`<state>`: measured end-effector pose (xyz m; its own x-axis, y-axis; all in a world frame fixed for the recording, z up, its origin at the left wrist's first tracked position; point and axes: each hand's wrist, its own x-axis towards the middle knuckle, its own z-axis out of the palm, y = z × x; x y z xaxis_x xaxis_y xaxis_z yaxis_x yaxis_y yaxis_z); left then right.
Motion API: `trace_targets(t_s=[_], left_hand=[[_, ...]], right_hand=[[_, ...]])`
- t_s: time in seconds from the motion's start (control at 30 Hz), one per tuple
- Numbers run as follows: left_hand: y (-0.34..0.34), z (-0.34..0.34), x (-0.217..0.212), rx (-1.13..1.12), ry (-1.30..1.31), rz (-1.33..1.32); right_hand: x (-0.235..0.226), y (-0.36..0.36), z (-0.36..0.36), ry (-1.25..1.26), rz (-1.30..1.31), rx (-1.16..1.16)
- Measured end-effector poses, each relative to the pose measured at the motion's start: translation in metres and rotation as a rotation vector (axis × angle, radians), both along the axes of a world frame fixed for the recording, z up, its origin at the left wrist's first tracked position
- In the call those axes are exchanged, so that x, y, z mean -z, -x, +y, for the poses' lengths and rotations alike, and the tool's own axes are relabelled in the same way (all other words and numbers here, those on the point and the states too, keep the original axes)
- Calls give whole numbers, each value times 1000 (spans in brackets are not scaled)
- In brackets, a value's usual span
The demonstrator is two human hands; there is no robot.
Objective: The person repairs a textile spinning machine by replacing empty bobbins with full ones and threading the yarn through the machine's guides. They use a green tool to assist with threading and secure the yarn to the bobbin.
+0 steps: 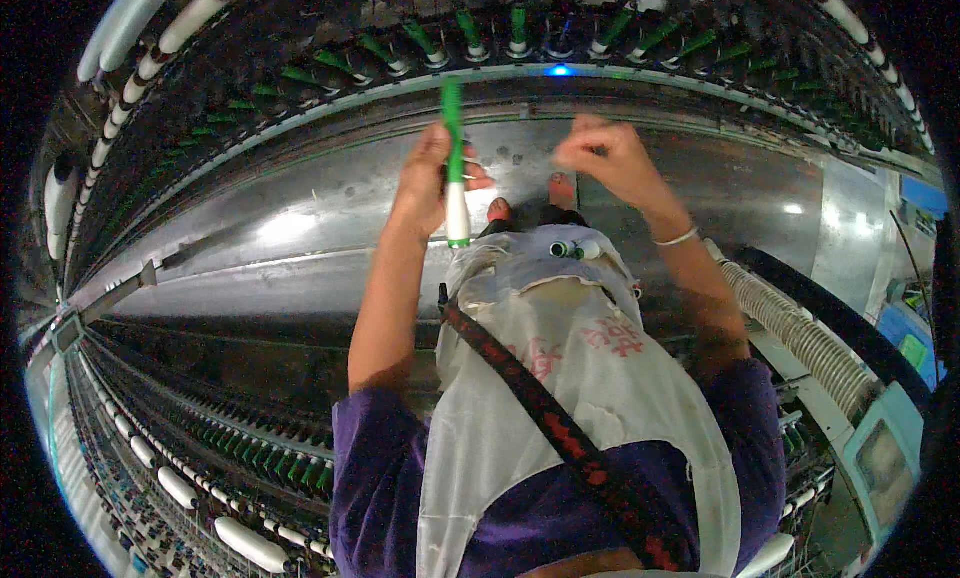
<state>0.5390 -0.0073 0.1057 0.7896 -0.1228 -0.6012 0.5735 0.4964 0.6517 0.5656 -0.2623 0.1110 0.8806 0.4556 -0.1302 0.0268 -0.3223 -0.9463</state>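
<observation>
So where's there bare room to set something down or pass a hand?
Set-down: metal floor, bordered by the left forearm and the pale rail. Passing: the gap between the left hand, holding a bobbin, and the right hand. Crowded: the row of green tubes beyond the rail; ribbed hose side.

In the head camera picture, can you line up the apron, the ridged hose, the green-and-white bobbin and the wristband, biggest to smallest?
1. White apron
2. Ridged hose
3. Green-and-white bobbin
4. White wristband

That's how big they look here.
</observation>
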Motion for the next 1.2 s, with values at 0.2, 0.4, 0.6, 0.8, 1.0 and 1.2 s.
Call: trace_targets(t_s=[0.2, 0.4, 0.6, 0.8, 1.0, 1.2], left_hand=[[0, -57, 4, 499, 214, -54], [25, -39, -17, 274, -180, -92], [65, -36, -2, -55, -131, -246], [67, -51, 11, -257, -26, -190], [73, -28, 35, -343, 212, 15], [113, 12, 37, -360, 309, 111]], right_hand=[[33, -37, 50, -291, -256, 661], [48, -37, 49, -765, 191, 933], [61, -57, 34, -861, 125, 1146], [75, -57, 46, -860, 86, 1161], [102, -61, 45, -308, -4, 999], [124, -101, 8, -212, -377, 902]])
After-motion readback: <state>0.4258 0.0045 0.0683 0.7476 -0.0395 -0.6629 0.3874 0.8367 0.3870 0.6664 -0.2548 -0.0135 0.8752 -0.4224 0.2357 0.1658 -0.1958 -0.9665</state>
